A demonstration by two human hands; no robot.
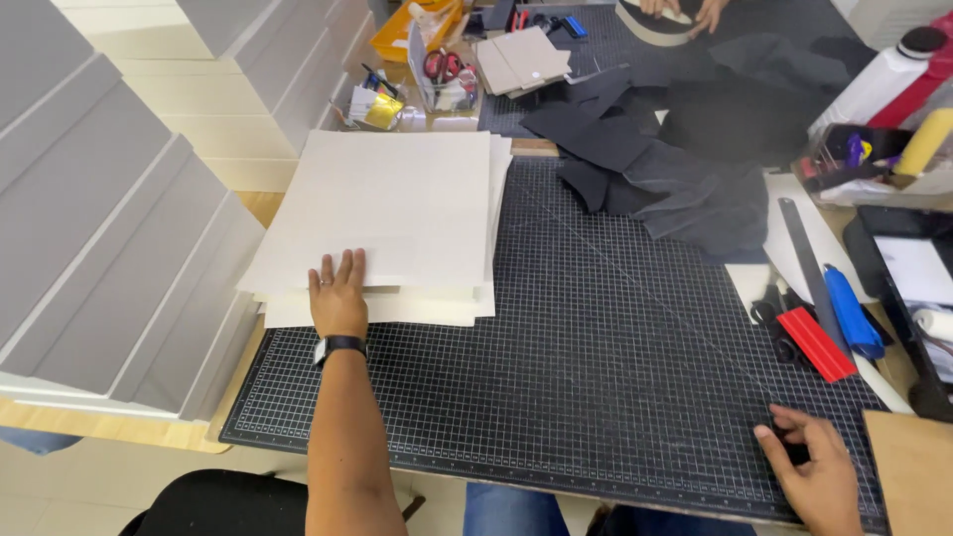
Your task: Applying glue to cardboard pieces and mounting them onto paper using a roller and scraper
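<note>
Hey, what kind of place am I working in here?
Probably a craft or bookbinding workshop: a black gridded cutting mat, a stack of cream paperboard sheets, and black fabric pieces.

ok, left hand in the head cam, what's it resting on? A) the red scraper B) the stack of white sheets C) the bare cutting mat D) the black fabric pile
B: the left hand lies flat, fingers spread, on the near edge of the stack of white sheets that sits on the gridded cutting mat, well away from the black fabric and the red scraper.
</note>
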